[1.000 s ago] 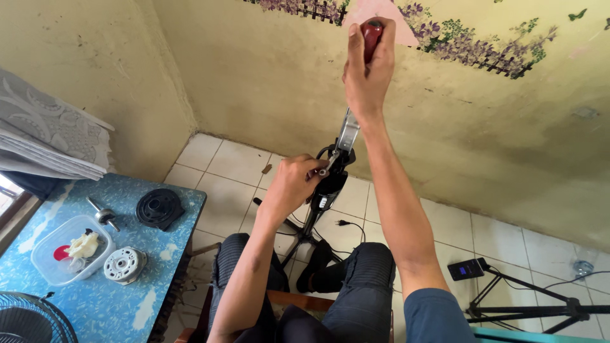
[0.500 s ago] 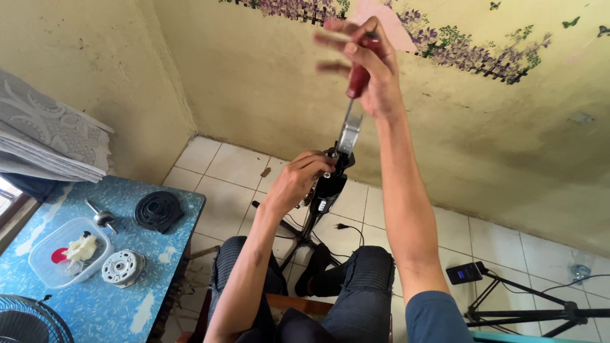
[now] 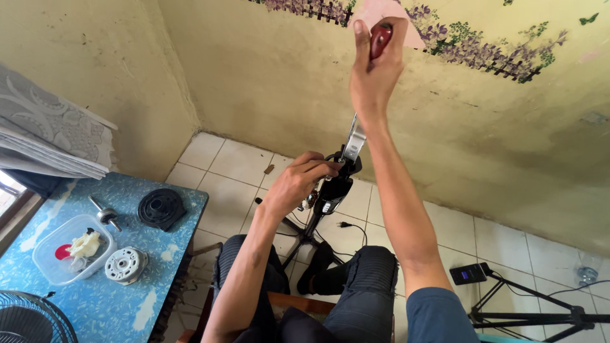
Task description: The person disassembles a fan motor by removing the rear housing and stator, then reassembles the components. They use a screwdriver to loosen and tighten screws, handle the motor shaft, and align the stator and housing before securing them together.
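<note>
Right hand (image 3: 373,76): raised high, clenched round a red handle (image 3: 380,39); a flat metal shaft (image 3: 353,136) runs from it down to the black stand head (image 3: 335,185)

Left hand (image 3: 300,181): fingers curled over the top of the stand head, grasping it where the shaft meets it

Stand head: in front of the knees, above the tiled floor (image 3: 232,162), on thin black legs

Blue table (image 3: 95,305), to the left: black round part (image 3: 161,208), silver round part (image 3: 125,263), clear tub (image 3: 71,249) with white and red bits, small metal spindle (image 3: 104,213), fan grille (image 3: 32,321) at the corner

Tripod (image 3: 540,311) with phone (image 3: 468,274), lower right
</note>
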